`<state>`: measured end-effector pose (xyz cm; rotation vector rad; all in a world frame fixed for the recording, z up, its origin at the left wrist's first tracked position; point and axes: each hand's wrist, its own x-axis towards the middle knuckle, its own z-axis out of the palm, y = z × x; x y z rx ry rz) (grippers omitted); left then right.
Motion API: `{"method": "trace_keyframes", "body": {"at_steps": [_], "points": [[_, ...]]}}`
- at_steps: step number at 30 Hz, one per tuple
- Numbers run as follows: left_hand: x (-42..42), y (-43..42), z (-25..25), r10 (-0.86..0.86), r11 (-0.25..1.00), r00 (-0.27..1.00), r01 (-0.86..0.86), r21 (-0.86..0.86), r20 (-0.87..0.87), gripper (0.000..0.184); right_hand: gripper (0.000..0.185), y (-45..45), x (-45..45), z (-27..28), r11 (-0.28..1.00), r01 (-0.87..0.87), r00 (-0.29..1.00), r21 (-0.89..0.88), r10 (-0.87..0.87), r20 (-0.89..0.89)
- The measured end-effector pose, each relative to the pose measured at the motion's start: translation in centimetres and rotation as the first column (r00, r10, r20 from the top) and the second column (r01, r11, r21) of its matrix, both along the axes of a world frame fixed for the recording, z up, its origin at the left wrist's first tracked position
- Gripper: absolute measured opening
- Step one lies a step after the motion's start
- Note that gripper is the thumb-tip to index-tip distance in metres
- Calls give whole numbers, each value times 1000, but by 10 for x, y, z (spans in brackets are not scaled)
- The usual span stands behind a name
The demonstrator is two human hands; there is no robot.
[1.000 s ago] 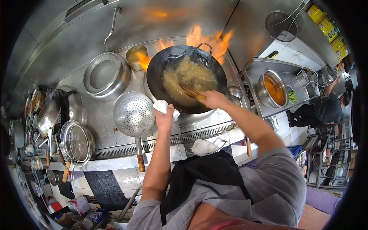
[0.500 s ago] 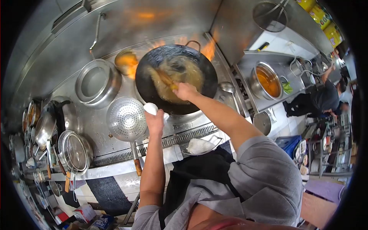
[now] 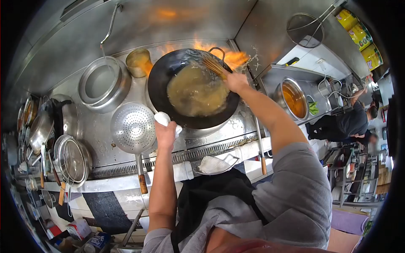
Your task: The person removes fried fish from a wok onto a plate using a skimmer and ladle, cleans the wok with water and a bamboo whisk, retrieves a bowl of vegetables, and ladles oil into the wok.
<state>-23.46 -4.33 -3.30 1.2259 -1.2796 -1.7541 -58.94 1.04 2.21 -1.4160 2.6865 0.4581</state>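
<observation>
A black wok (image 3: 158,84) with murky liquid in it sits over the burner, flames rising behind its far rim. My right hand (image 3: 236,81) grips a bamboo brush (image 3: 214,66), its bristles against the wok's upper right inner wall. At the wok's lower left edge my left hand (image 3: 166,131) is closed around a white cloth (image 3: 162,118); the wok's near handle is hidden there. Left of that hand, a perforated ladle (image 3: 133,127) with a wooden handle rests on the stove, close to the cloth.
Stacked metal bowls (image 3: 99,84) and a metal pot (image 3: 139,63) stand left of the wok. Strainers (image 3: 72,160) lie at the far left. A pot of orange liquid (image 3: 294,99) stands right. Another person (image 3: 352,122) is at the far right. A folded cloth (image 3: 214,165) lies at the front edge.
My right hand has moved the brush from the wok's middle left to its upper right wall. The liquid has spread in the bottom. My left hand keeps its hold at the rim.
</observation>
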Motion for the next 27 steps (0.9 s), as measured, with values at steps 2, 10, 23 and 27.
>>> {"method": "trace_keyframes", "body": {"at_steps": [2, 10, 23, 27], "points": [[-2, -1, -5, 70, 996, 997, -71, -56, -16, 33, 50, 31, 11, 19, 997, -1, 999, 80, -2, 43], [12, -16, -3, -206, 978, 972, 205, 25, 115, 38, 55, -70, 30, -57, 986, 110, 977, -128, -83, 196], [-3, -2, -9, 42, 997, 985, -30, -72, 167, 28, 49, 60, 89, 61, 968, -57, 680, 245, -142, 719], [6, -12, 11, -172, 983, 979, 164, 79, 110, 21, 42, 0, -3, 38, 935, -178, 944, 307, 74, 322]]}}
